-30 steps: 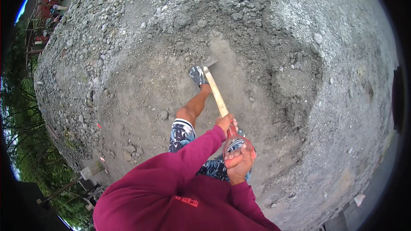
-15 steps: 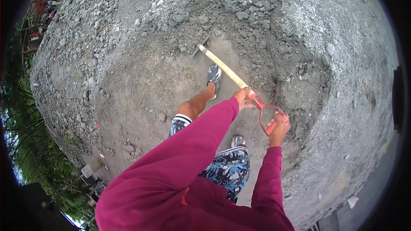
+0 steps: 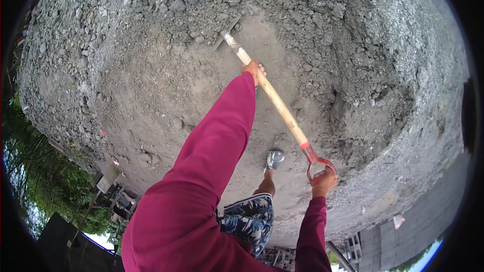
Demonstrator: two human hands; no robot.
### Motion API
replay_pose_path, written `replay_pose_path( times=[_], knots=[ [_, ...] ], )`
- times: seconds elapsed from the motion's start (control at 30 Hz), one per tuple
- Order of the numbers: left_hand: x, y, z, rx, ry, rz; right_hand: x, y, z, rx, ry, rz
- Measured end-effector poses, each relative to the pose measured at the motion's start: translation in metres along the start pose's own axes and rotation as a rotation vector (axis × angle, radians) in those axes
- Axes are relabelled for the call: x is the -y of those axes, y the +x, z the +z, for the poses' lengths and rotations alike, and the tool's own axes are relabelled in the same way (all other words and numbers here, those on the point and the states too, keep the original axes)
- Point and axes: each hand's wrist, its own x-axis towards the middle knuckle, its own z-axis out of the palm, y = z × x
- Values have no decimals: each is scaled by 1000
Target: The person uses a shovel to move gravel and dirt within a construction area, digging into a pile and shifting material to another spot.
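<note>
A shovel with a pale wooden shaft and a red D-shaped grip slants across the middle, its grip toward the lower right. My left hand is closed round the upper part of the shaft, not far from the blade. At the other end my right hand is wrapped on the red grip. The metal blade meets the grey gravel at the foot of the heap; part of it is hidden by the shaft and the loose material.
Rounded stones lie at the upper left. Clumped grey gravel banks up on the right. One shoe of mine stands on the packed ground below the shaft. Green trees show at the left edge, a paved strip at the lower right.
My left hand has slid from beside the red grip along the shaft toward the blade. My right hand and the grip have moved slightly lower, and the view has shifted.
</note>
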Motion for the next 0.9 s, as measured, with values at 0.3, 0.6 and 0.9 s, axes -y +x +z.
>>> replay_pose_path(
  times=[0.3, 0.6, 0.9],
  knots=[
    [64, -121, -37, -13, -61, 35, -25, -5, -123, 100, 65, -165],
    [156, -345, -97, -84, -131, 195, -98, -54, -357, 274, 199, -229],
    [324, -503, -186, 24, -316, 16, -126, -76, -592, 348, -112, -541]
  ],
)
